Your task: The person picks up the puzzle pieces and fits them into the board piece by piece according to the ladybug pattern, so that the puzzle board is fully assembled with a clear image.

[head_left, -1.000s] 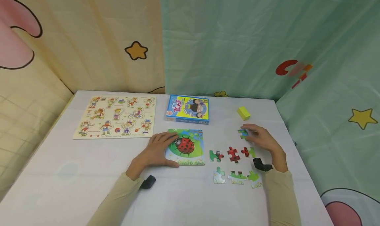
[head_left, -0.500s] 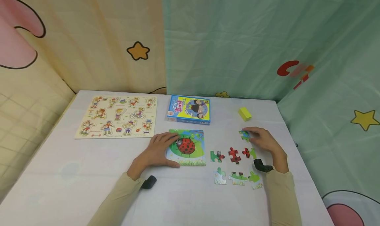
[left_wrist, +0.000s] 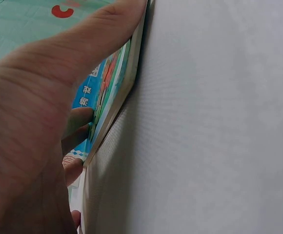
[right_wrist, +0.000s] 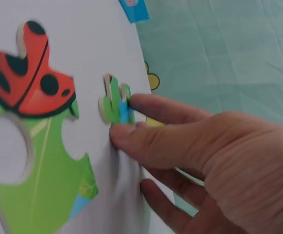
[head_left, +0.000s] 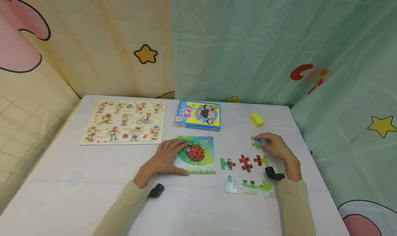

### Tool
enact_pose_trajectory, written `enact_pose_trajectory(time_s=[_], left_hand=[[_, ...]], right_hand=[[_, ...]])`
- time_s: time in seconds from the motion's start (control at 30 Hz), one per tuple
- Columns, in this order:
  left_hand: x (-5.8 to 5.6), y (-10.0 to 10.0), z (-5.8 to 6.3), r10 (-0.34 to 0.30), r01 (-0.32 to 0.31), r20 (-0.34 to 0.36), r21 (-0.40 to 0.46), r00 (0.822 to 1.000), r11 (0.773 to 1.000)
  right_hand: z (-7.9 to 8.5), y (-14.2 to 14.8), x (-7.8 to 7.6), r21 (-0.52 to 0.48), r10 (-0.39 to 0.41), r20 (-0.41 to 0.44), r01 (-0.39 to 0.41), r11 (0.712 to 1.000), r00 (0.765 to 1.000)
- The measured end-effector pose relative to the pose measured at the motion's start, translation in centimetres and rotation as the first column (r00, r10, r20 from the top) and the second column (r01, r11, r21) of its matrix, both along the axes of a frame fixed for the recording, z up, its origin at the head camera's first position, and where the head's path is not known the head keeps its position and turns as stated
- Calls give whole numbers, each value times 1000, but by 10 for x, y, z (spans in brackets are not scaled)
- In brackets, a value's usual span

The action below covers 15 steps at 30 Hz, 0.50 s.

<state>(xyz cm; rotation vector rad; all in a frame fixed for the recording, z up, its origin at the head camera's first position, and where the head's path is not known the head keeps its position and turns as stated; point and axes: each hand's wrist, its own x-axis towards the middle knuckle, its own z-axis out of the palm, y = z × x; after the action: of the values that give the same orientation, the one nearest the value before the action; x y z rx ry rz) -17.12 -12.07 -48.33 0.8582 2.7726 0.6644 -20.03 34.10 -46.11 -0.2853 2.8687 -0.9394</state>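
As right hand (head_left: 275,147) pinches, piece (head_left: 255,143) (green-blue) between fingertips (right_wrist: 123,132)

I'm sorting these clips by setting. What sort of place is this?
Probably a children's play area, perhaps a staged one: cartoon-printed curtains hang behind a white table bearing loose ladybug puzzle pieces and a board of sports figures.

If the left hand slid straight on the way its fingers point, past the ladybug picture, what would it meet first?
Likely the blue box, which lies beyond the ladybug picture in the head view, roughly in line with the left hand; exact depth is unclear.
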Motion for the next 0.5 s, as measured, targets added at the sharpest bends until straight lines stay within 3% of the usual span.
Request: enact_pose_trajectory(time_s=[0.5], left_hand=[[0,0,0,3,-3,4,7,1000,1000]], right_hand=[[1,-4,-8,19,58,-74,-57,998,996]])
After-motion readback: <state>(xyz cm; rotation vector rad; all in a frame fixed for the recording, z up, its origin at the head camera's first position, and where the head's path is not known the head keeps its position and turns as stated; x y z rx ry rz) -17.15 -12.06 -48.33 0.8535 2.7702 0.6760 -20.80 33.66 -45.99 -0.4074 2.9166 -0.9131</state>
